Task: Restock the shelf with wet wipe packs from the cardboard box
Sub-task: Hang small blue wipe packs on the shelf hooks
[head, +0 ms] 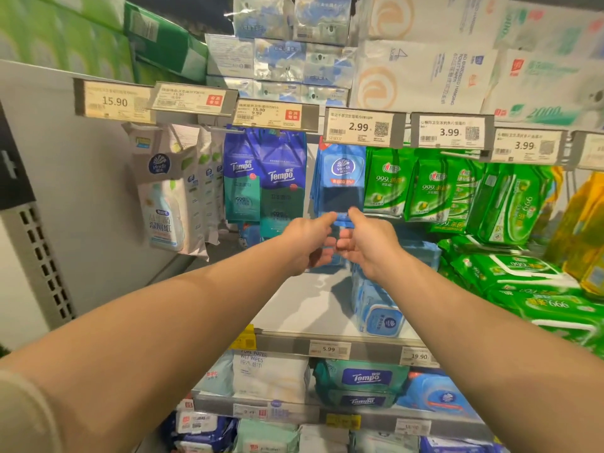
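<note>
Both arms reach forward to a blue Vinda wet wipe pack [341,184] that hangs at the front of its row, under the tag reading 2.99 [359,126]. The pack's lower edge is hidden behind the hands and blurred there, so its outline is hard to follow. The left hand [310,240] has its thumb stretched up to the pack's bottom edge with the other fingers curled beneath; the right hand [362,238] mirrors it. Each grip appears to pinch the bottom of the pack, though the contact itself is smeared. No cardboard box shows in the view.

Left of the pack hang glossy purple and teal Tempo pouches [281,181], and further left white Vinda pouches [163,197] printed with a spray bottle. To the right hang green packs marked 999 [389,184], under tags of 3.99. More soft blue packs [379,308] stand on the grey shelf [307,308] near its front edge, which carries tags of 5.99 and 19.90. Below lie a white pack reading PURE WATER WET WIPES [261,371] and teal Tempo packs [362,384]. The bottom row is cut off by the frame.
</note>
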